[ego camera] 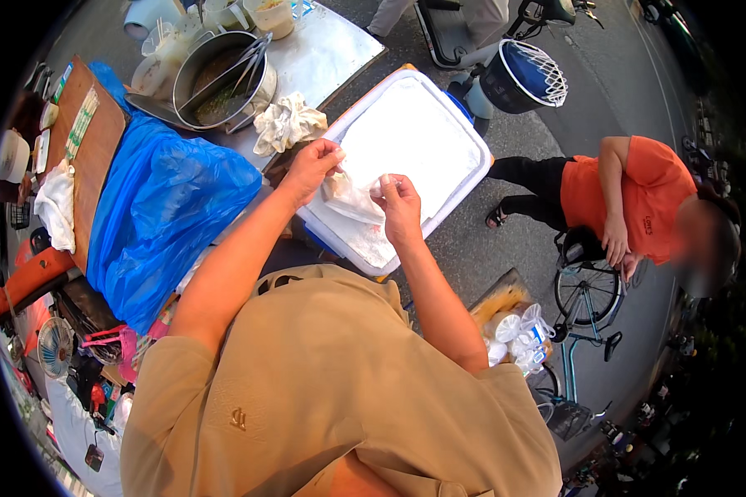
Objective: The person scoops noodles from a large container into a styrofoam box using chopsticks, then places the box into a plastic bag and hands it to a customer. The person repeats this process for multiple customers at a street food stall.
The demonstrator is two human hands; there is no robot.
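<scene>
A thin clear plastic bag stretches between my two hands. My left hand pinches its upper left edge between thumb and fingertips. My right hand grips the bag's other end, thumb pressed against the curled fingers. Both hands are over a large white-topped plastic bin, whose top looks overexposed, so its contents or lid cannot be told. Beyond my left hand, a crumpled stained white cloth lies at the edge of a metal-topped table.
A steel pot with dark broth and tongs stands on the table, near plastic jugs. Blue plastic sheeting hangs beside a wooden board. A person in orange stands right, by a bicycle. Bagged cups sit nearer me.
</scene>
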